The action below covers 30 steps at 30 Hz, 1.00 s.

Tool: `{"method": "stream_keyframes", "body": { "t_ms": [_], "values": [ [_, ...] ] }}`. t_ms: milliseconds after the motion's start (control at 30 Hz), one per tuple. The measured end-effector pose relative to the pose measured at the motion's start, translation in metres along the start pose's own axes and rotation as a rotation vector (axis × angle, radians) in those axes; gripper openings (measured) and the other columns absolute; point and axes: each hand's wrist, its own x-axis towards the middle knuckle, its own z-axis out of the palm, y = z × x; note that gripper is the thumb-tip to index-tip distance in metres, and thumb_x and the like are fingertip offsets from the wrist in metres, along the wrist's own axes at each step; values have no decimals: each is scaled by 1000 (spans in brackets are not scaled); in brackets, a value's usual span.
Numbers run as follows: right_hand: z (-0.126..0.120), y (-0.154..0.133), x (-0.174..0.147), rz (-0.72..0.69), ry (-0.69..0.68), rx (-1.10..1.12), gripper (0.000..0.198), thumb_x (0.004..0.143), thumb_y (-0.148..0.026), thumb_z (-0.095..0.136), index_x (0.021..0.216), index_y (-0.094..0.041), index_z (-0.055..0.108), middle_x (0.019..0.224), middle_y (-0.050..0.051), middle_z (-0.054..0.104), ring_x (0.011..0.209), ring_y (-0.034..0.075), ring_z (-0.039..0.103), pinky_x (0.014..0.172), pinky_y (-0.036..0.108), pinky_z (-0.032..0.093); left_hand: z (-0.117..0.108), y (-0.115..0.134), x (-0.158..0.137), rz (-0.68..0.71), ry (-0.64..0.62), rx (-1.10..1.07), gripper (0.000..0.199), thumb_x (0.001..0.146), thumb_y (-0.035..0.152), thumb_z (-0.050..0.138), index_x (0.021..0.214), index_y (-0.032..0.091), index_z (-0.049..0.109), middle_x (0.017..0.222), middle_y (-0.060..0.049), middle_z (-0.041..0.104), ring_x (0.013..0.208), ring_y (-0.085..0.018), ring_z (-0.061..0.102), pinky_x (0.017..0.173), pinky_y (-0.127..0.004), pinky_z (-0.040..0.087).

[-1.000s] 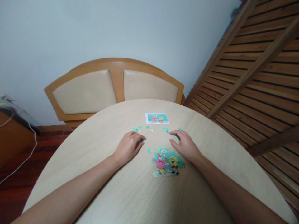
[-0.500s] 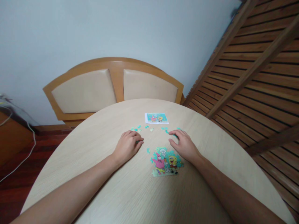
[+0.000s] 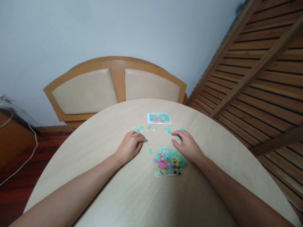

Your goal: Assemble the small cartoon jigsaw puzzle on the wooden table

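Note:
A partly joined jigsaw puzzle with cartoon figures lies on the table between my forearms. My left hand is closed at the puzzle's upper left, and a small teal puzzle piece shows under its fingertips. My right hand rests by the puzzle's upper right corner, thumb and fingers apart, holding nothing that I can see. Beyond its fingertips are several loose teal pieces, some partly hidden by the hand. A single loose piece sits just off the puzzle's upper left edge.
Farther back on the round table is a picture card showing the same figures. More loose pieces are scattered beyond my left hand. A padded bench back stands behind the table, and wooden slats rise at the right.
My left fingers have shifted slightly to the right, and the teal piece under them now shows more. My right hand stays almost in place. The view has tilted very slightly.

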Motion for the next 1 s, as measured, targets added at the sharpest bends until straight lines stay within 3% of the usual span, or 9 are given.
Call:
{"method": "stream_keyframes", "body": {
  "t_ms": [133,400,767,1000],
  "values": [
    [0,-1,0,3,-1,1,19,87,-28,59,105,-21,64,109,9,70,107,29,62,98,49,46,1,1,1,7,-1,-84,27,93,10,50,106,22,71,104,-3,75,100,-21,66,96,-39,49],
    [-1,-2,1,5,-12,-3,19,88,-28,58,104,-22,64,110,8,70,108,29,62,99,48,46,-3,10,-1,-110,-9,1,14,89,26,64,101,20,67,107,-8,67,103,-27,60,96,-45,48],
    [-2,-3,1,3,4,14,18,87,-28,58,103,-21,64,109,9,70,106,28,62,98,48,46,0,8,0,-153,-37,-143,5,90,20,65,95,20,65,97,-5,68,102,-24,57,93,-40,48],
    [-4,-42,-3,-66,12,89,14,89,-25,60,101,-23,66,105,8,72,104,28,63,96,47,46,-1,22,0,-153,41,-277,9,95,24,62,90,20,68,90,-4,69,90,-21,61,84,-36,49]
  ]
}}
